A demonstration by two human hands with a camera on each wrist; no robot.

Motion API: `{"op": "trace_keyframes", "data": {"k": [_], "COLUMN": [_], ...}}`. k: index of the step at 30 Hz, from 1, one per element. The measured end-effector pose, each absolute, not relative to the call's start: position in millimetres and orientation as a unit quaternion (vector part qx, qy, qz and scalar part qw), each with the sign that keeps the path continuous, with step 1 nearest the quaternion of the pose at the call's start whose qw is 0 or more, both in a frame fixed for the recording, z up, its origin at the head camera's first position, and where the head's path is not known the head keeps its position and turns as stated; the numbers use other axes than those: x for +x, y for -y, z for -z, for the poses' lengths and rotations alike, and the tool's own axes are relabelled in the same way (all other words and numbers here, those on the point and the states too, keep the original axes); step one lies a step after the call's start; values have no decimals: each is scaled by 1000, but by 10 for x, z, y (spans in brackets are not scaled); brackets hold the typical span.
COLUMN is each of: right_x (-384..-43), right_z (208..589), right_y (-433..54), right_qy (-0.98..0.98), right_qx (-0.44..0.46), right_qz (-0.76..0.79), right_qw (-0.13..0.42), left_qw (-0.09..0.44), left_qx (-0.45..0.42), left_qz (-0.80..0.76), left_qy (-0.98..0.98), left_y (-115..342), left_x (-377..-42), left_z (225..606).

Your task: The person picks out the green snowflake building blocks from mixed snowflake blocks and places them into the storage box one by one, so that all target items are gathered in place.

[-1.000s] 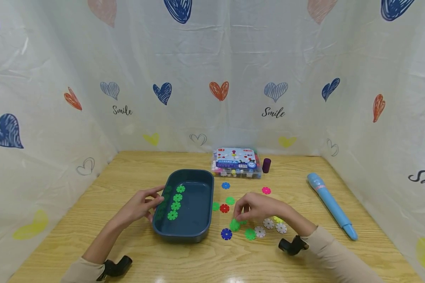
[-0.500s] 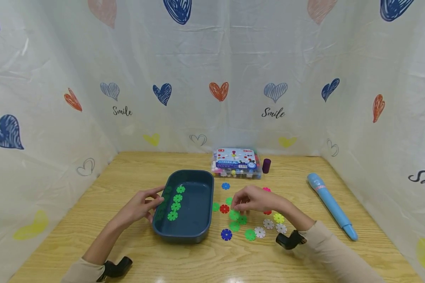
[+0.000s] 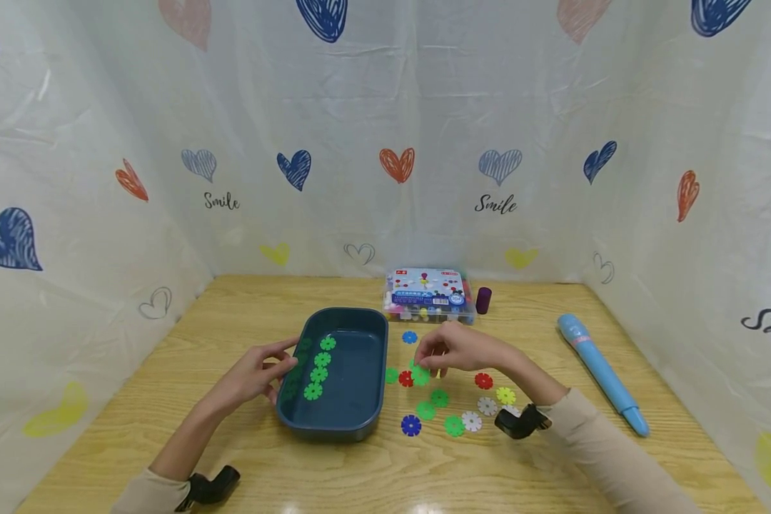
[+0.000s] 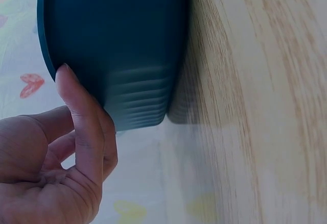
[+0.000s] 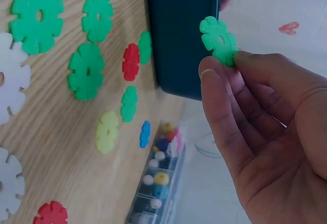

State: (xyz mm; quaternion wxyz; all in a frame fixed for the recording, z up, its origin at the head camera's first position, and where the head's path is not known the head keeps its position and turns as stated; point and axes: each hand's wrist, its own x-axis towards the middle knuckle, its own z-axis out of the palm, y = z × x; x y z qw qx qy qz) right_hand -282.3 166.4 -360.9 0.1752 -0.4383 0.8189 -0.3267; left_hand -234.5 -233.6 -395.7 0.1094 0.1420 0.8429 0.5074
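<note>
A dark blue oblong plastic tub (image 3: pixel 355 371) stands on the table with several green notched discs (image 3: pixel 319 374) in a row inside it. My left hand (image 3: pixel 253 373) holds the tub's left rim; in the left wrist view a fingertip presses the outer wall just under the rim. Between thumb and forefinger my right hand (image 3: pixel 465 348) pinches a green notched disc (image 5: pixel 219 40), held above the table to the right of the tub. Under and around that hand lie loose discs: green (image 3: pixel 454 426), red (image 3: pixel 484 380), dark blue (image 3: pixel 411 426), white (image 3: pixel 472 421) and yellow (image 3: pixel 505 396).
A clear compartment box of coloured beads (image 3: pixel 429 296) lies at the back, beside a small dark purple cylinder (image 3: pixel 483 300). A light blue wand-shaped tube (image 3: pixel 602 373) lies on the right. Heart-printed curtain (image 3: pixel 385 107) surrounds the wooden table (image 3: pixel 263 457).
My right hand has picked up a green disc and lifted it, moving away toward the back and slightly left. The left hand and the tub have stayed put.
</note>
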Motion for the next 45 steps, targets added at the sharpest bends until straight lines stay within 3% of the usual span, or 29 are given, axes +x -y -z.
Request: {"op": "trace_keyframes", "data": {"k": [18, 45], "right_x": [-2975, -3201], "right_z": [3374, 3266], "right_y": [-1407, -810], "right_qy": [-815, -820], "right_qx": [-459, -457], "right_qz": [314, 268], "right_qw": [166, 218], "left_qw": [108, 109], "left_qx": [141, 142], "left_qz": [-508, -507], "left_qy": [-843, -843], "left_y": [2359, 2356], "left_x": [-2338, -2358], "left_z": [3971, 3996]}}
